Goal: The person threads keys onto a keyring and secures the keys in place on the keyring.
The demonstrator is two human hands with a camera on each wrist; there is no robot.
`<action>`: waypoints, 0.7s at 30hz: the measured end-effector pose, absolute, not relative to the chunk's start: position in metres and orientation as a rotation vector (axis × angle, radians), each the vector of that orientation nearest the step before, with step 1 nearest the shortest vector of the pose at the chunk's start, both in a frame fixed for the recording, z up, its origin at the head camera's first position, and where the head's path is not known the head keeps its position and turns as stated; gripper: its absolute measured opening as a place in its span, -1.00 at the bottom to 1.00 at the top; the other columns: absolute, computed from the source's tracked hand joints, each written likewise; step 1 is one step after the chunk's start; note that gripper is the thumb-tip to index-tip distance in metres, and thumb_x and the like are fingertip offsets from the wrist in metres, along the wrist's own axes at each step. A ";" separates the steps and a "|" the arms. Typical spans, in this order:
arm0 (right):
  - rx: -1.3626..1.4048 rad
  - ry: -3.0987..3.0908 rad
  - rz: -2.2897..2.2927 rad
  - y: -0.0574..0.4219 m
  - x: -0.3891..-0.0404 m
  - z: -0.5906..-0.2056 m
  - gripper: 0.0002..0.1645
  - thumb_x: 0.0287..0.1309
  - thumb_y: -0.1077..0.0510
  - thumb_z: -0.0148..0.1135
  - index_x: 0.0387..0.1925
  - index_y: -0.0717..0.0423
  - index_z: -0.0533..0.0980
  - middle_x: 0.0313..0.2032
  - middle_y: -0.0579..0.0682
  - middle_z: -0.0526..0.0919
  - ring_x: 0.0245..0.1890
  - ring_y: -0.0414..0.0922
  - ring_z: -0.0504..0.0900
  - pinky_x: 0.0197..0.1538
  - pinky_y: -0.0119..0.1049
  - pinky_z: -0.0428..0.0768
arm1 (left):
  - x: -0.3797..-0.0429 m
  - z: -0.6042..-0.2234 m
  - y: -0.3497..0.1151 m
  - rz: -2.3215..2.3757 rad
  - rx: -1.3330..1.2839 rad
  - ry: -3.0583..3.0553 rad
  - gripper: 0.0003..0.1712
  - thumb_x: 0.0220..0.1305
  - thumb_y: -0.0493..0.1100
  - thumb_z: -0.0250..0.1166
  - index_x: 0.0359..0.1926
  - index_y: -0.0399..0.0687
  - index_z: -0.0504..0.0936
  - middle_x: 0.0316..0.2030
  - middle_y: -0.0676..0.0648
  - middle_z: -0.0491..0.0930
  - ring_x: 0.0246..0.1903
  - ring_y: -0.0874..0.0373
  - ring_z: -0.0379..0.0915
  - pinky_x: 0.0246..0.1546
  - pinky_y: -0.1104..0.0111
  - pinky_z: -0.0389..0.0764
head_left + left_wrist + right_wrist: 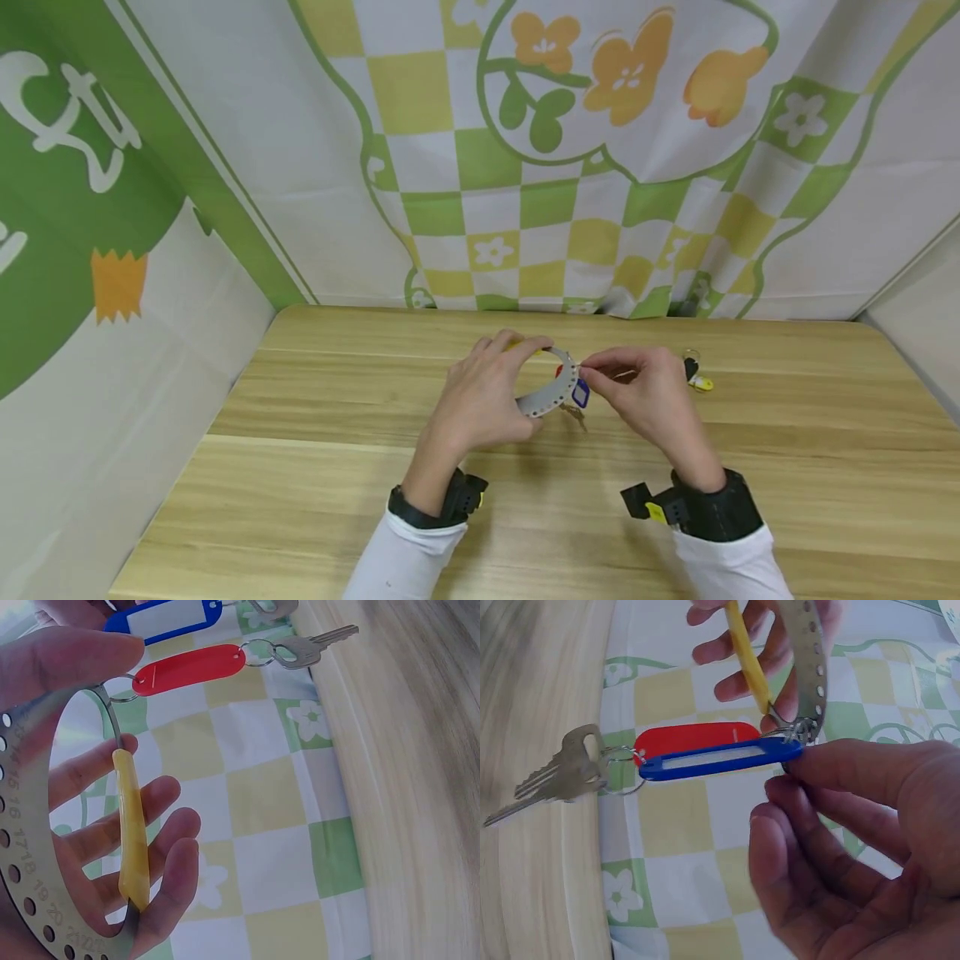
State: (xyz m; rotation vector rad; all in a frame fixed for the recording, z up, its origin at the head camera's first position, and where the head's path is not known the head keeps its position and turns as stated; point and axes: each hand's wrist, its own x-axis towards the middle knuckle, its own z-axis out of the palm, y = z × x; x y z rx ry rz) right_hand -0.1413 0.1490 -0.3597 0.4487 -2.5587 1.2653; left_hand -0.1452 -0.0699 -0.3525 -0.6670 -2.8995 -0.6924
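Observation:
My left hand grips a round metal key ring plate, its rim pierced by a row of numbered holes. A yellow handle crosses its open side, with my fingers behind it. From the plate hang a red key tag and a blue key tag with a white label. Metal keys dangle from split rings at the tags' far ends. My right hand pinches the blue tag's near end between thumb and forefinger, right at the plate's rim; its small ring is partly hidden there.
A yellow tag with a black piece lies on the wooden table, just beyond my right hand. A checked, flowered cloth hangs behind the table's far edge.

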 end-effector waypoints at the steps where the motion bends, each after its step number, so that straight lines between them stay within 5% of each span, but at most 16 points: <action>1: 0.451 -2.551 1.269 0.149 -0.141 -0.360 -0.94 0.17 0.25 0.44 -0.30 0.10 0.78 -0.37 -0.01 0.78 -0.40 -0.13 0.74 -0.34 -0.34 0.63 | -0.145 -0.352 -0.070 -0.693 -0.669 -2.898 0.03 -0.22 -0.05 0.56 0.40 0.31 0.44 0.24 -0.04 0.47 0.12 -0.04 0.42 -0.12 -0.07 0.51; 12: 0.687 -2.364 1.048 0.147 -0.144 -0.364 -0.82 -0.03 0.44 0.50 -0.40 0.15 0.77 -0.42 -0.05 0.77 -0.45 -0.18 0.73 -0.46 -0.47 0.58 | -0.146 -0.352 -0.071 -0.710 -0.697 -2.918 0.02 -0.21 -0.05 0.56 0.40 0.35 0.43 0.26 -0.04 0.45 0.13 -0.05 0.42 -0.13 -0.07 0.50; 21: 0.845 -2.317 0.895 0.149 -0.145 -0.365 -0.81 -0.07 0.46 0.52 -0.39 0.18 0.75 -0.40 -0.04 0.73 -0.40 -0.17 0.70 -0.41 -0.27 0.63 | -0.145 -0.351 -0.073 -0.721 -0.707 -2.940 0.03 -0.21 -0.04 0.58 0.40 0.36 0.43 0.24 0.00 0.46 0.11 -0.04 0.43 -0.15 -0.06 0.50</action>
